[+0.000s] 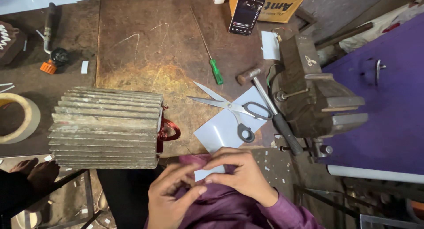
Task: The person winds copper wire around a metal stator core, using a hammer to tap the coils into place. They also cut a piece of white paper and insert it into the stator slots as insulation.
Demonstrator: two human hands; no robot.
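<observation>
Scuffed brown tabletop (pixel 145 43) was cluttered like any motor repair shop. Both hands sat low by the lap, left hand (pixel 170 196) and right hand (pixel 240 176) pinching a small white paper strip (pixel 207 172) between fingertips, probably to crease it. Scissors (pixel 234 110) lay open on a paper sheet (pixel 221 127) within easy reach, beside the finned motor stator (pixel 106 127).

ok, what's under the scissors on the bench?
The scissors lie open: handles on a pale paper sheet, blades over the bare bench. The paper beneath the handles is hidden.
</observation>
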